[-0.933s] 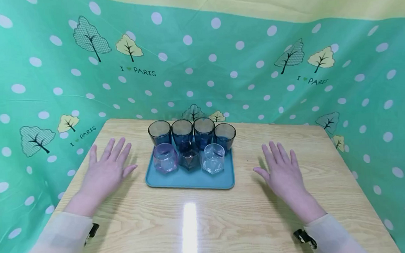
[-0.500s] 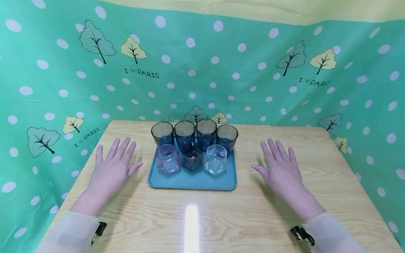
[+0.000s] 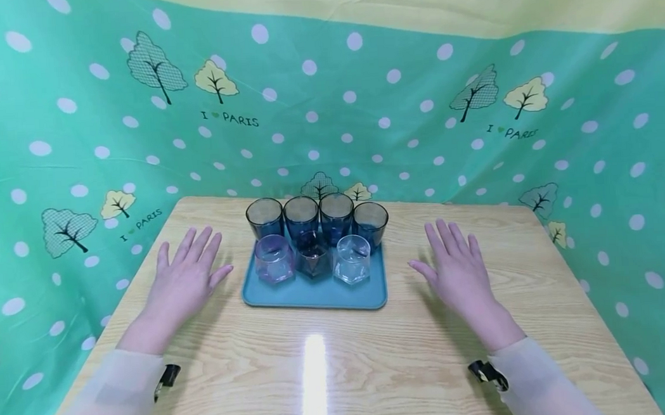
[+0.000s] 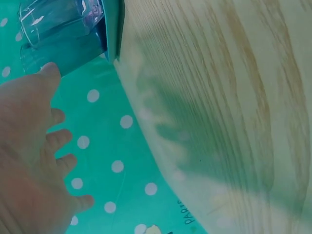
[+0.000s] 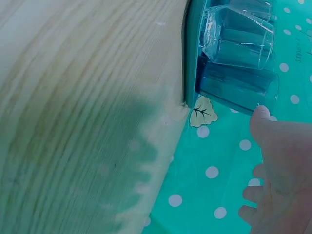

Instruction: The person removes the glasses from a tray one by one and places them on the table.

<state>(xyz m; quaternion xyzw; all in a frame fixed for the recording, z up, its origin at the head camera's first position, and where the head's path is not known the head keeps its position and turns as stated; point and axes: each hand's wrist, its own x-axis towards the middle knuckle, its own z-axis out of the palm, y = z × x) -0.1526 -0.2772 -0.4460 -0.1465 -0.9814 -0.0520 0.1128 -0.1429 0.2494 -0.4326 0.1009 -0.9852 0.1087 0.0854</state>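
Observation:
A blue tray (image 3: 315, 297) lies on the wooden table and bears two rows of glasses. Tall blue tumblers (image 3: 264, 219) make up the back row. In front stand three short faceted glasses: a pinkish-purple glass (image 3: 274, 260), a dark glass (image 3: 313, 259) and a clear glass (image 3: 351, 261). My left hand (image 3: 182, 280) hovers left of the tray with its fingers spread, touching nothing. To the right of the tray my right hand (image 3: 459, 273) is likewise held above the table, fingers straight and thumb apart. Both wrist views show the hands clear of the nearest tumblers (image 5: 239, 85).
The pale wooden table (image 3: 377, 370) extends around the tray, with a bright strip of reflected light (image 3: 314, 380) in front. A green dotted cloth (image 3: 384, 122) with tree prints hangs behind and along both sides. Black wrist straps (image 3: 488, 374) show at the sleeves.
My right hand has drifted slightly forward and left, nearer the tray. The left hand has shifted a little toward the tray. The head view has moved slightly; the tray and glasses stay in place.

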